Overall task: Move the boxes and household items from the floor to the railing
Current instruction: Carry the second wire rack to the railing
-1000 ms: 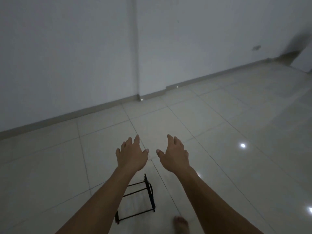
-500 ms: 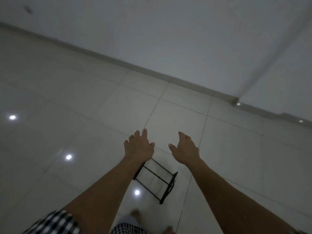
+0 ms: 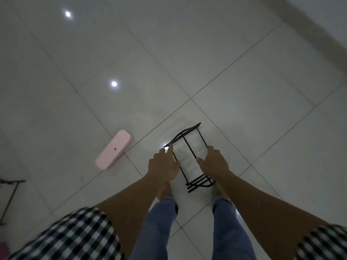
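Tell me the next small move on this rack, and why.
Probably firm up both grips and lift the black wire rack straight up. The left hand covers its left rail and the right hand has its thumb hooked inside the right rail, yet the rack seems to rest on the tiled floor between the person's feet. The pink box lies apart to the left.

Home room with glossy tiled floor (image 3: pixel 244 87)

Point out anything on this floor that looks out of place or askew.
The pink case lies loose on the floor, straddling a grout line, left of the black wire rack that the left hand and right hand grip. Nothing looks spilled or broken.
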### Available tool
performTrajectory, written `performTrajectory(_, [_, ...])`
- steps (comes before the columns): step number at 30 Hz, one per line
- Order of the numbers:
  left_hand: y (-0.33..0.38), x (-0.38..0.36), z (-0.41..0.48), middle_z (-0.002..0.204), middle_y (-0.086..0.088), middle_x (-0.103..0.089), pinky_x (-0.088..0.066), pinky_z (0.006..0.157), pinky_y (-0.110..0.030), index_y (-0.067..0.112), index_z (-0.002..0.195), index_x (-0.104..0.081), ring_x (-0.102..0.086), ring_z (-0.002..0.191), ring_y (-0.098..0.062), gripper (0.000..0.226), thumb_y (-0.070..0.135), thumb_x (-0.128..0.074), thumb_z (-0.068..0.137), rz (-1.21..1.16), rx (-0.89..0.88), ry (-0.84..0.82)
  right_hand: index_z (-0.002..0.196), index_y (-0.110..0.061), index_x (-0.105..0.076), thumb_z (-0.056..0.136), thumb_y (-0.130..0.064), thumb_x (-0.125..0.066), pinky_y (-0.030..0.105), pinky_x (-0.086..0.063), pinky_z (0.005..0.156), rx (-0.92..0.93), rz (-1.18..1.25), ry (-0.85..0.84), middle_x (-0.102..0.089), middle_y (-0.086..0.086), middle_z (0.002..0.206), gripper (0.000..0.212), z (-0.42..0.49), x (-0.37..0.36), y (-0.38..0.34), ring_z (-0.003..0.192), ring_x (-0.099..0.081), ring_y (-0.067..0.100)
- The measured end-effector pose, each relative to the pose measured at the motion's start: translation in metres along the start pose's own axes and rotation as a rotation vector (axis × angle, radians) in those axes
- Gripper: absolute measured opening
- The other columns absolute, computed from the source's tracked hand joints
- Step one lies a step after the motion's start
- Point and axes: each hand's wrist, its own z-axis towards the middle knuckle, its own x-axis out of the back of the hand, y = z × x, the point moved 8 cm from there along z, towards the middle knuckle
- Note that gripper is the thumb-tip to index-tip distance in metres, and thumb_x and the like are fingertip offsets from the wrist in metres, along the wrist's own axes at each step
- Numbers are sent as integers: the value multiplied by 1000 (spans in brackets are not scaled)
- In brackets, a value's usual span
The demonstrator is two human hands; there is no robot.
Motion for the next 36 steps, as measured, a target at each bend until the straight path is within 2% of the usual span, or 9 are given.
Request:
performTrajectory(4, [-17,-86,50,155,-10,-34,-37,110,-45,25,159,-8,-41,136,-30,75,51,-44,99,-183,53,-40,152,-7,-25,99,-44,-55,43,-39,108,-7,-42,-108,-38,19,150,71,77,-74,30,135,-43,35])
performTrajectory(7, [-31,-147,75,160,-4,-28,-36,112,-49,38,156,2,-38,139,-29,82,72,-31,89,-256,89,-74,150,-5,-27,102,-40,-53,38,-40,104,2,-36,-165,-42,21,146,65,116,-114,43,132,-46,35])
performTrajectory(10, [-39,-180,77,157,-3,-34,-25,116,-54,41,154,4,-40,138,-32,81,76,-24,87,-231,155,-88,137,-3,-43,105,-33,-47,34,-44,92,13,35,-142,-57,21,129,44,139,-135,47,119,-56,36])
performTrajectory(12, [-35,-184,67,156,-9,-34,-10,118,-45,29,159,-3,-37,138,-30,72,57,-35,100,-187,158,-95,111,-4,-55,108,-30,-41,32,-44,80,19,100,-69,-63,16,105,30,147,-136,47,105,-61,34])
performTrajectory(15, [-25,-167,42,156,-12,-30,-12,105,-32,24,159,-11,-33,139,-26,67,47,-40,103,-190,174,-42,91,-8,-54,109,-28,-35,30,-34,65,64,144,-10,-55,1,78,34,138,-127,38,82,-57,26])
performTrajectory(23, [15,-107,-46,163,2,-22,5,103,-32,31,158,-12,-16,148,-27,65,52,-39,102,-339,-22,-66,87,-9,-57,109,-25,-36,23,-34,58,304,205,52,-54,-2,76,35,31,-38,-43,68,-48,8])
performTrajectory(28, [26,-42,-113,160,1,-30,-18,122,-42,30,154,-31,-27,147,-19,56,51,-40,102,-610,-37,41,87,-9,-57,109,-24,-36,23,-37,61,497,220,46,-51,-5,75,33,-74,25,-120,68,-46,4])
performTrajectory(32, [29,29,-174,128,2,-63,-46,101,-39,27,128,-63,-59,116,-16,38,45,-43,101,-689,-93,303,88,-11,-57,109,-26,-36,25,-37,63,631,271,39,-53,-6,77,33,-151,56,-186,70,-48,4])
performTrajectory(36, [12,67,-227,107,4,-72,-54,87,-31,18,111,-72,-67,95,-9,22,28,-56,99,-936,-25,479,91,-12,-60,109,-29,-36,29,-43,72,715,299,10,-57,-4,82,35,-215,55,-241,76,-53,8])
